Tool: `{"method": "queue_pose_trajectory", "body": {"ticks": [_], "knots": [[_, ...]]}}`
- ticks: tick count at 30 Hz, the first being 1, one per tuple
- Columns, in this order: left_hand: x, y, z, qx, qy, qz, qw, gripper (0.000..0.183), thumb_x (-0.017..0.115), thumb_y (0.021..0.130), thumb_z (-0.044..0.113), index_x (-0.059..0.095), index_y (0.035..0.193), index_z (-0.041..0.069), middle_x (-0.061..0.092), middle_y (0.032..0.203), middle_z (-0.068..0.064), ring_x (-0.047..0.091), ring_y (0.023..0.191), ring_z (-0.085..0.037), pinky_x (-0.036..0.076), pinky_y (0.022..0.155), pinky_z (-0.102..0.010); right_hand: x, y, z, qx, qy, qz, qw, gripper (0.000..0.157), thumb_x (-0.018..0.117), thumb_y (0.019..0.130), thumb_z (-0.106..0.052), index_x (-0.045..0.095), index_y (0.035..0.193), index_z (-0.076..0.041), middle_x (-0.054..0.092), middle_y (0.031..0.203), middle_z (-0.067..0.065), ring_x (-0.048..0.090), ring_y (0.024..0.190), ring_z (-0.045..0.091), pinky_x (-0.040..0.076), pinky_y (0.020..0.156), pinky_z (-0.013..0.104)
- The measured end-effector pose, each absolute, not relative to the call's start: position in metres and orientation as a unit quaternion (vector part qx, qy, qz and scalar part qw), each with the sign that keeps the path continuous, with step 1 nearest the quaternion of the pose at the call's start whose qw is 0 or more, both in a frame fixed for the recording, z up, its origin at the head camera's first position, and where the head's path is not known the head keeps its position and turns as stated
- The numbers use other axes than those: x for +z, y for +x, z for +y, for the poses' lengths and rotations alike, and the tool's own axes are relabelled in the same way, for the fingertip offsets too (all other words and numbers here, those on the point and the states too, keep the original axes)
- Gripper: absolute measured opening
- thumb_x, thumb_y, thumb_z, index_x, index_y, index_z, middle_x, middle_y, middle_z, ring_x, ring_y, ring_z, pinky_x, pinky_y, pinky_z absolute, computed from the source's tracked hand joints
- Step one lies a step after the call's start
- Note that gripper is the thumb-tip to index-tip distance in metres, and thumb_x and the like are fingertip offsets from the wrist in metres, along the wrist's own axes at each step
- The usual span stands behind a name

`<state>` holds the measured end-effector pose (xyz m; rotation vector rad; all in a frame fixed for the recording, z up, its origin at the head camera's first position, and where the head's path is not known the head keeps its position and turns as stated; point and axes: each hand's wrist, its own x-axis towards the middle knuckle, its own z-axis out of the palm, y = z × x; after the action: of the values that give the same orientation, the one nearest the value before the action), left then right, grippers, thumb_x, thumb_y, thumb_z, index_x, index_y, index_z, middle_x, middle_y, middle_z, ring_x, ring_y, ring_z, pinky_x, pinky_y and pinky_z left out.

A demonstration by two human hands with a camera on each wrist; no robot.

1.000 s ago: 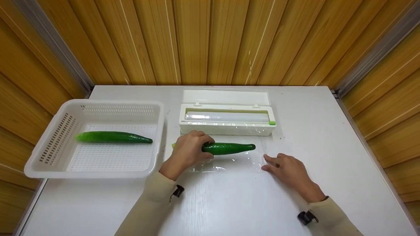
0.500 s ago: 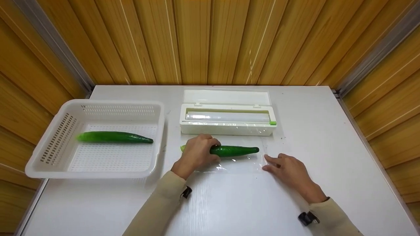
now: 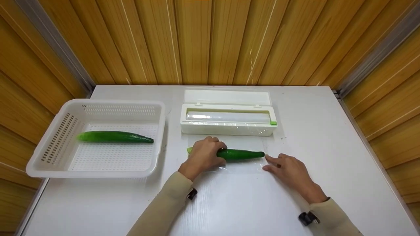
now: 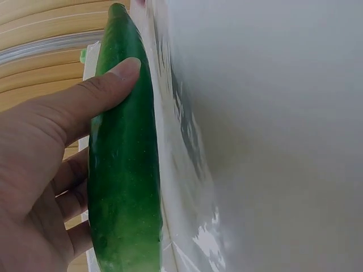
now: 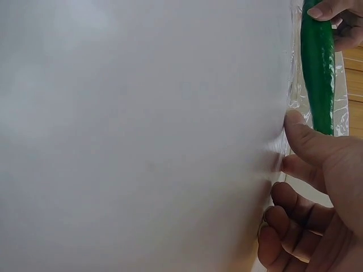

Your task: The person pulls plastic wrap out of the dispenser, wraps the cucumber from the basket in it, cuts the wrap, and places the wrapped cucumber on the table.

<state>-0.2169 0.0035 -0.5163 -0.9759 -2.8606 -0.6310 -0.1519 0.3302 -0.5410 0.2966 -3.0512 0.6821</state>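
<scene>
My left hand (image 3: 205, 154) grips a green cucumber (image 3: 241, 154) around its thicker part, thumb on the near side and fingers over the far side. The cucumber lies lengthwise over a sheet of clear plastic wrap (image 3: 242, 167), its dark tip pointing right. In the left wrist view the thumb presses along the cucumber (image 4: 125, 158). My right hand (image 3: 290, 170) holds the wrap's right edge at thumb and index finger, with the cucumber tip right at the index fingertip. The other right fingers curl underneath in the right wrist view.
Behind the hands stands a white wrap dispenser (image 3: 228, 128), lid raised, with a roll of film (image 3: 228, 116) inside and a green slider (image 3: 273, 123) at its right end. At left, a white perforated basket (image 3: 154, 167) contains another cucumber (image 3: 115, 137). Wood-patterned walls surround the white table (image 3: 246, 206).
My left hand has moved the cucumber right and slightly nearer, bringing its tip to the right index finger. The right hand has stayed in place at the wrap's edge.
</scene>
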Motion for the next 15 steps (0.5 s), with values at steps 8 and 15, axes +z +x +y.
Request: {"method": "queue_pose_trajectory", "body": {"ticks": [8, 15], "knots": [[-0.52, -0.218, 0.012, -0.195, -0.317, -0.928, 0.015, 0.043, 0.095, 0.081, 0.034, 0.082, 0.118, 0.018, 0.074, 0.105, 0.0, 0.066, 0.096, -0.017, 0.057, 0.081, -0.036, -0.54, -0.152, 0.33, 0.217, 0.1, -0.971, 0.003, 0.048, 0.085, 0.091, -0.035, 0.076, 0.13, -0.009, 0.057, 0.078, -0.007, 0.043, 0.068, 0.014, 0.036, 0.061, 0.029], [-0.521, -0.219, 0.017, -0.199, -0.314, -0.928, 0.004, 0.043, 0.094, 0.083, 0.034, 0.081, 0.12, 0.018, 0.074, 0.106, 0.0, 0.064, 0.097, -0.018, 0.055, 0.082, -0.036, -0.539, -0.152, 0.329, 0.213, 0.104, -0.971, 0.007, 0.046, 0.085, 0.092, -0.036, 0.078, 0.127, -0.007, 0.06, 0.081, -0.006, 0.046, 0.07, 0.014, 0.039, 0.062, 0.031]]}}
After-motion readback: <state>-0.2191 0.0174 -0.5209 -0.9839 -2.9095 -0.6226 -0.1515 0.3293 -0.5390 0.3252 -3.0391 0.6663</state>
